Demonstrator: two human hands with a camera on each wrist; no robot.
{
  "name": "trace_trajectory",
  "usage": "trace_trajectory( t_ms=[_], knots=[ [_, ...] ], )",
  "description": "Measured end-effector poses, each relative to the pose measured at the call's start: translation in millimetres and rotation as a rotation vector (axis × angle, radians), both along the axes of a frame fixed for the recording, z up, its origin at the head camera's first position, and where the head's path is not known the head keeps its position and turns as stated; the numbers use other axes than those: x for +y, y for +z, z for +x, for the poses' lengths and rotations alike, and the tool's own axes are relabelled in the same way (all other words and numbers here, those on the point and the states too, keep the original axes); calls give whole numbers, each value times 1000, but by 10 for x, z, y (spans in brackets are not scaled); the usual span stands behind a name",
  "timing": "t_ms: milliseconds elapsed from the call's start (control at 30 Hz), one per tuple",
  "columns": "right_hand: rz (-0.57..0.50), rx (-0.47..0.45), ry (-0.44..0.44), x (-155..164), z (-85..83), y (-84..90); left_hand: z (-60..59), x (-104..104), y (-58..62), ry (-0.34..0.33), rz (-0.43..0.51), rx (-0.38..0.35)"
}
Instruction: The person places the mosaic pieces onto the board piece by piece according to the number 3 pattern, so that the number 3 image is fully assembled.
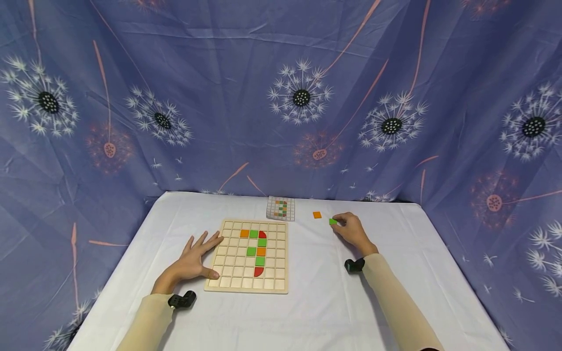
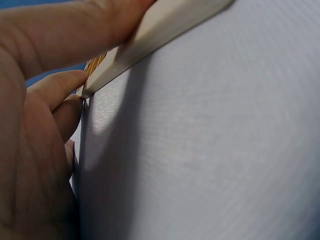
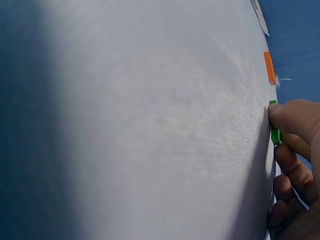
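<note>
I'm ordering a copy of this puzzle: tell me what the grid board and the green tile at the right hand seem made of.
Grid board: apparently pale unfinished or lightly sealed wood, matte, with a thick light edge visible in the left wrist view. Green tile: a thin flat square, evenly coloured and matte; painted wood or plastic, hard to tell. The right hand pinches it on the white tablecloth.

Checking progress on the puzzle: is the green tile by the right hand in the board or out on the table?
Out: green tile lies on the cloth, pinched by right hand, apart from board.

No legible text or numbers.
</note>
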State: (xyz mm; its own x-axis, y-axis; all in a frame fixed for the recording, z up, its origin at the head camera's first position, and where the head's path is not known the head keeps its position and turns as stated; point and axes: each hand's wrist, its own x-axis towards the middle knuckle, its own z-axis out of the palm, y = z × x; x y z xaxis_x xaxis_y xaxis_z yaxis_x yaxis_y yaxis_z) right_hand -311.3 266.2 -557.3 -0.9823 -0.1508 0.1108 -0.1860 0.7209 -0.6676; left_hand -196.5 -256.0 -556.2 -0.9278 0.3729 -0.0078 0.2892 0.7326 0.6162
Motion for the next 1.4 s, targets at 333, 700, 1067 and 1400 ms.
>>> trace_trajectory(
  t_ms=[333, 700, 1067, 1400],
  knots=[
    [10, -23, 12, 9, -14, 25, 10, -2, -2, 5, 1, -3],
    [5, -44, 23, -65, 37, 48, 19, -14, -9, 5, 0, 6],
    [-25, -23, 70, -260, 184, 98, 13, -15, -5, 6, 4, -2],
    [-43, 15, 132, -588, 361, 100, 11, -1, 14, -1, 8, -6]
  ],
)
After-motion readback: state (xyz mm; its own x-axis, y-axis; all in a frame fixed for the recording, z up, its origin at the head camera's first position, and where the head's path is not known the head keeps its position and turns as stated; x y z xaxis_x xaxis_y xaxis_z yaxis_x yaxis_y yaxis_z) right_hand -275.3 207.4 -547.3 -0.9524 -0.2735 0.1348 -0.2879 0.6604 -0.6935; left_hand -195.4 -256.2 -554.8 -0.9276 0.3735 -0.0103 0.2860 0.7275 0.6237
